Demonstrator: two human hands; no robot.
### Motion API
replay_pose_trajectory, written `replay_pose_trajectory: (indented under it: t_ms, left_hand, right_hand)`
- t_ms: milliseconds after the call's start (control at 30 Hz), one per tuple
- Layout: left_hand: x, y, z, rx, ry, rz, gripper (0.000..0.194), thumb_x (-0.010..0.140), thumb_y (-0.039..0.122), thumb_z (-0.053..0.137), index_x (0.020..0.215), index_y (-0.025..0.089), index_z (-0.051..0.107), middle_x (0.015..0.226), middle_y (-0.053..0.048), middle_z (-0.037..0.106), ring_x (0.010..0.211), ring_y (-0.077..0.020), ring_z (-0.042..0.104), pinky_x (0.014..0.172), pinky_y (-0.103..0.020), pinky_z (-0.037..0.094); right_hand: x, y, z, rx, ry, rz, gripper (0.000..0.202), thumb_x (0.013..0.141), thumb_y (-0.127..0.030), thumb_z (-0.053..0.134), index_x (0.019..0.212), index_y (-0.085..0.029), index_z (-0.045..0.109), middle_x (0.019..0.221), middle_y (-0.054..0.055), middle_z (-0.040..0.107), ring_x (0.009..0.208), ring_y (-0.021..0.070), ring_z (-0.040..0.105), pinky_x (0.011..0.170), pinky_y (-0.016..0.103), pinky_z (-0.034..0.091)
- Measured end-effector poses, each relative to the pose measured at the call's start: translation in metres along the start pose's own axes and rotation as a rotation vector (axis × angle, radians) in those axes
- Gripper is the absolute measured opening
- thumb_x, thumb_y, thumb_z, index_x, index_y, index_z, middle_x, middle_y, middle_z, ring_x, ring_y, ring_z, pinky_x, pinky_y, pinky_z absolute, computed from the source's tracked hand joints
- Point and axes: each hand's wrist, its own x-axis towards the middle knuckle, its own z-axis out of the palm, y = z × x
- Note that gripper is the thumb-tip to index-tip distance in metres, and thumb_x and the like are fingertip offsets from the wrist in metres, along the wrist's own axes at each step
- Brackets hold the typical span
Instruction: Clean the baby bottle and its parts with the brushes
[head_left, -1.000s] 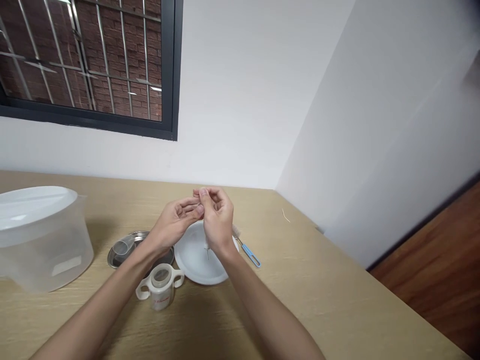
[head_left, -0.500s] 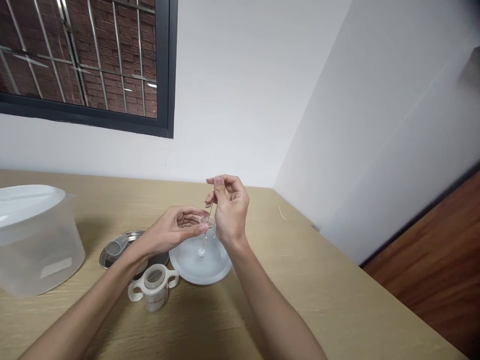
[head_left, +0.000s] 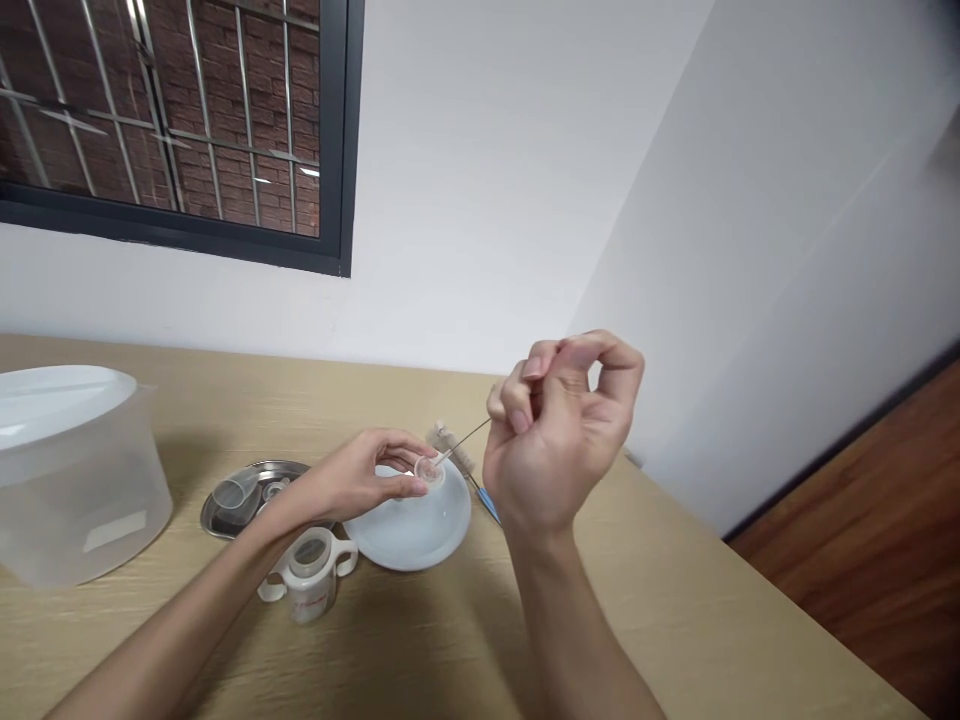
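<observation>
My left hand [head_left: 367, 475] pinches a small clear, cup-like piece [head_left: 430, 470] by its rim, above the pale blue bowl [head_left: 409, 540]. My right hand [head_left: 566, 430], raised to the right, is closed around the thin wire stem of a small brush [head_left: 471, 432]. Its pale tip end reaches the opening of the clear piece; how far inside it sits I cannot tell. Nearer to me stands a white two-handled cup [head_left: 313, 585] with an open top, close to my left forearm.
A brush with a blue handle [head_left: 487, 503] lies behind the bowl. Left of the bowl, a metal tray [head_left: 217, 525] holds a clear cup [head_left: 235, 490] and other small parts. A large lidded translucent tub [head_left: 82, 500] stands at far left. Wall and window rise behind the table.
My right hand has moved right and toward me, drawing the wire stem from near upright to a slant. My left hand has tilted the clear piece and shifted slightly right. The blue-handled brush has come into sight.
</observation>
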Motion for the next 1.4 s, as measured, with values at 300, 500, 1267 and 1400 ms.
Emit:
replay_pose_trajectory:
  t_ms: [300, 500, 1267, 1400]
  left_hand:
    - [-0.004, 0.013, -0.003, -0.055, 0.023, 0.029, 0.040, 0.078, 0.030, 0.079, 0.115, 0.020, 0.070, 0.115, -0.009, 0.073, 0.109, -0.0251, 0.065, 0.095, -0.038, 0.051]
    - [-0.004, 0.013, -0.002, -0.065, 0.036, 0.040, 0.041, 0.077, 0.031, 0.080, 0.115, 0.021, 0.071, 0.116, -0.008, 0.072, 0.110, -0.0254, 0.064, 0.093, -0.037, 0.051]
    - [-0.004, 0.020, 0.001, -0.192, 0.135, 0.155, 0.037, 0.079, 0.031, 0.079, 0.112, 0.016, 0.071, 0.111, -0.011, 0.073, 0.102, -0.0247, 0.066, 0.091, -0.037, 0.051]
    - [-0.005, 0.023, -0.002, -0.233, 0.190, 0.149, 0.040, 0.078, 0.033, 0.080, 0.113, 0.015, 0.071, 0.104, -0.011, 0.075, 0.099, -0.0247, 0.067, 0.086, -0.036, 0.053]
  right_hand:
    - [-0.008, 0.017, 0.004, 0.031, -0.102, 0.049, 0.013, 0.099, -0.026, 0.051, 0.087, -0.025, 0.047, 0.074, -0.005, 0.047, 0.044, 0.0031, 0.031, 0.039, 0.020, 0.026]
    - [-0.007, 0.016, 0.003, 0.030, -0.107, 0.020, 0.012, 0.099, -0.024, 0.052, 0.088, -0.025, 0.048, 0.073, -0.005, 0.048, 0.045, 0.0036, 0.030, 0.039, 0.020, 0.026]
    - [-0.013, 0.037, 0.003, -0.171, -0.278, 0.123, 0.011, 0.101, -0.035, 0.048, 0.097, -0.025, 0.047, 0.066, -0.005, 0.066, 0.060, 0.0107, 0.061, 0.060, 0.024, 0.049]
    - [-0.013, 0.042, 0.003, -0.214, -0.279, 0.130, 0.012, 0.102, -0.036, 0.047, 0.098, -0.025, 0.047, 0.069, -0.004, 0.069, 0.067, 0.0121, 0.066, 0.067, 0.026, 0.051]
